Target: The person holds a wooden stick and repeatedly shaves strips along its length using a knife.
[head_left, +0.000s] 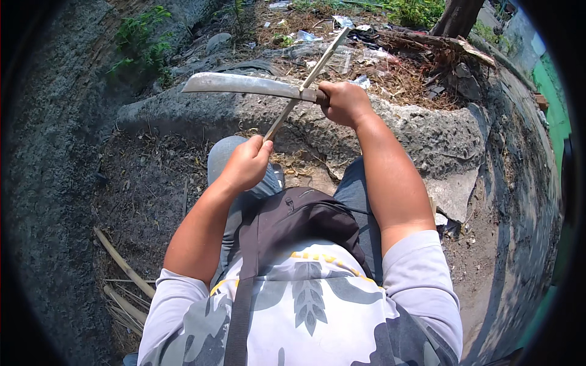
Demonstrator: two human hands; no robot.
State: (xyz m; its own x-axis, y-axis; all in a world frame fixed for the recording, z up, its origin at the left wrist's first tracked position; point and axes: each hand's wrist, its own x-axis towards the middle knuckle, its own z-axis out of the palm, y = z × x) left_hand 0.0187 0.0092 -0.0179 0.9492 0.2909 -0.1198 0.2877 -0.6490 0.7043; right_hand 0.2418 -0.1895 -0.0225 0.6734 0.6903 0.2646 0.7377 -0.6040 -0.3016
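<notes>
In apparent shaving, the left grip (247, 163) pinches a stick (281, 121) and the right grip (346, 104) clasps a knife (244, 84) across it, a steady stroke likely needed next.

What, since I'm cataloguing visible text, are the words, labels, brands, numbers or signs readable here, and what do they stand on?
Shirt: yellow lettering across the front, partly covered by the dark bag; I won't copy it out.
Bag: any small mark is too blurred to read.
Litter beyond the rough ledge: any print is too small to read.
Machete and wooden stick: no lettering visible.
</notes>
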